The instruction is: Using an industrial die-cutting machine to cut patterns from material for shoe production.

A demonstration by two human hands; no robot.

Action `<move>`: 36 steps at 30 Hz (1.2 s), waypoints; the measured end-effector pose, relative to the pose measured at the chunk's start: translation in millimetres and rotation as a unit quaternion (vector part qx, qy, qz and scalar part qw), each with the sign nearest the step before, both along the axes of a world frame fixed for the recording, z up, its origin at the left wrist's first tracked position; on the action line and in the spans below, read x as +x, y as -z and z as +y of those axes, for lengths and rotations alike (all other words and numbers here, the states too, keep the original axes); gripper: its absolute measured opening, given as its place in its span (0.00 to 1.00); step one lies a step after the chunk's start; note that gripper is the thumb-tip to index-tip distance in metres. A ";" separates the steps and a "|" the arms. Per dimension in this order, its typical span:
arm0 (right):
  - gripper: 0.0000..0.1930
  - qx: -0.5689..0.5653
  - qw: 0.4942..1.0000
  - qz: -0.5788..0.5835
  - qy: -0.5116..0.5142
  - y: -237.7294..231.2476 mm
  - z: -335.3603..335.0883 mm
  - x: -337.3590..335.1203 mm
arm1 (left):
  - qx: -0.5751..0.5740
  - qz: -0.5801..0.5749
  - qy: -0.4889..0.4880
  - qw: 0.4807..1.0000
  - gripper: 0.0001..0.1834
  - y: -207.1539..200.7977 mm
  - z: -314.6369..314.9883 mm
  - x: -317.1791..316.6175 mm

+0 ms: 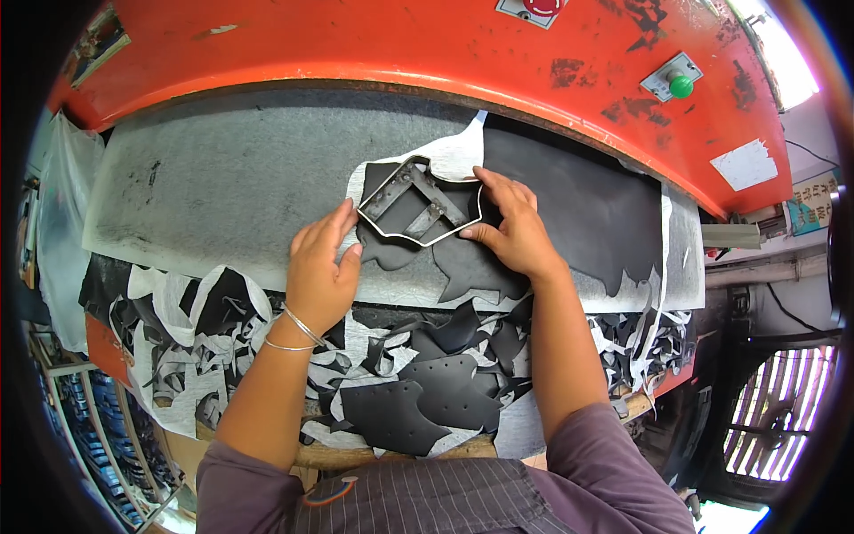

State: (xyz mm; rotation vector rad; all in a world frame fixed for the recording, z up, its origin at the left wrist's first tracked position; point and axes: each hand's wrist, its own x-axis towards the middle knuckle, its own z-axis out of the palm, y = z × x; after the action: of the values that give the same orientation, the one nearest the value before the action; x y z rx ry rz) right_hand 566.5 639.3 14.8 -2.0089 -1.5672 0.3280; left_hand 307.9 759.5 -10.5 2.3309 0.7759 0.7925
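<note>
Lying on flat black sheeting (569,200), an angular grey metal frame (440,201) sits between the right hand (520,230), thumb and fingers gripping one end, and the loosely open left hand (322,265), seemingly touching the other.

red button (541,7) partly past top edge

Board (222,178) lies open leftward; orange housing (374,44) blocks beyond.

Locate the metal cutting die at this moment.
The metal cutting die is just above the middle of the head view, between the left hand and right hand, by the left end of the black sheet.
</note>
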 end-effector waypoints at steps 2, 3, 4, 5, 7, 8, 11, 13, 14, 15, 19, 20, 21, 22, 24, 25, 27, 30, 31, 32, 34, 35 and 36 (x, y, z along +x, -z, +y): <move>0.40 0.008 1.000 0.005 -0.002 3.7 2.9 2.9 | -0.019 0.013 0.006 1.000 0.29 -1.4 1.9 -2.4; 0.40 0.012 1.000 0.000 -0.008 5.6 4.1 4.8 | -0.037 0.024 0.012 0.999 0.29 -0.6 2.7 -2.8; 0.40 0.015 1.000 -0.006 -0.013 6.7 4.3 6.6 | -0.039 0.025 0.013 0.999 0.29 2.0 2.8 -2.3; 0.40 0.013 1.000 -0.005 -0.012 7.0 4.4 8.1 | -0.030 0.016 0.016 0.999 0.29 5.1 2.8 -1.4; 0.40 0.019 1.000 -0.007 -0.009 6.2 4.9 9.1 | -0.022 0.009 0.018 1.000 0.29 8.7 3.2 0.5; 0.40 0.019 1.000 -0.005 -0.010 5.0 5.4 8.7 | -0.009 0.007 0.013 1.000 0.28 8.9 3.7 1.8; 0.39 0.015 1.000 -0.009 -0.001 -0.3 6.3 9.4 | 0.004 0.008 0.004 1.000 0.28 8.1 1.9 4.2; 0.39 0.003 1.000 -0.018 -0.005 -1.3 5.9 9.8 | 0.003 0.012 0.001 1.000 0.28 6.8 1.2 4.4; 0.39 0.004 1.000 -0.018 -0.004 -0.3 5.5 10.3 | -0.005 0.019 0.002 1.000 0.27 6.2 1.1 3.5; 0.39 -0.004 1.000 -0.015 -0.011 2.7 4.2 10.9 | -0.014 0.026 0.002 1.000 0.27 6.0 1.0 2.9; 0.39 -0.003 0.999 -0.027 -0.025 -3.2 2.5 11.8 | 0.008 0.024 -0.005 1.000 0.25 -4.9 -0.5 2.5; 0.39 -0.013 0.999 -0.028 -0.016 -5.3 3.2 12.7 | 0.011 0.023 -0.006 1.000 0.25 -5.8 0.6 3.5; 0.39 -0.012 0.999 -0.030 -0.024 -6.9 5.4 15.5 | 0.014 0.028 -0.007 0.999 0.26 -7.4 2.1 4.7; 0.39 -0.009 0.999 -0.032 -0.025 -5.7 3.9 16.0 | 0.017 0.033 -0.009 0.999 0.26 -7.9 0.6 4.6; 0.39 -0.008 0.999 -0.044 -0.018 -4.1 -1.0 15.3 | 0.025 0.028 -0.010 0.999 0.28 -6.0 -3.4 3.3; 0.40 -0.002 0.999 -0.044 -0.021 -5.5 -2.4 12.4 | 0.030 0.027 -0.013 0.999 0.29 -5.2 -6.0 1.3; 0.44 0.006 0.998 -0.052 -0.025 -15.9 -10.0 8.2 | 0.007 0.000 -0.016 1.000 0.31 -9.6 -12.3 -0.3; 0.45 0.044 0.998 -0.017 0.052 -45.2 -40.1 -17.9 | -0.015 -0.038 -0.028 0.999 0.34 -11.6 -21.1 -14.2; 0.42 0.103 0.992 0.017 0.074 -48.4 -59.3 -18.3 | -0.109 -0.092 -0.052 0.988 0.33 -18.4 -27.0 -18.4; 0.38 0.158 0.982 0.056 0.091 -56.2 -73.9 -21.0 | -0.202 -0.143 -0.077 0.966 0.31 -23.1 -33.5 -26.8; 0.29 0.345 0.923 0.016 0.168 -87.4 -103.0 -20.7 | -0.106 -0.206 -0.079 0.970 0.16 -50.0 -33.8 -32.8; 0.25 0.452 0.876 -0.066 0.153 -100.8 -109.5 0.4 | -0.035 -0.235 -0.073 0.969 0.11 -72.4 -30.5 -29.3; 0.23 0.525 0.825 -0.013 0.211 -131.8 -111.2 -5.4 | 0.030 -0.257 -0.070 0.963 0.07 -98.3 -28.5 -31.2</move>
State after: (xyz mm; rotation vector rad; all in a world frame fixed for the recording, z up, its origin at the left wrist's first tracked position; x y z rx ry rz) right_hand 561.1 528.1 146.7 -1.3556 -0.8931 -0.6274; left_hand 276.7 731.0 87.9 1.9919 0.6894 1.4253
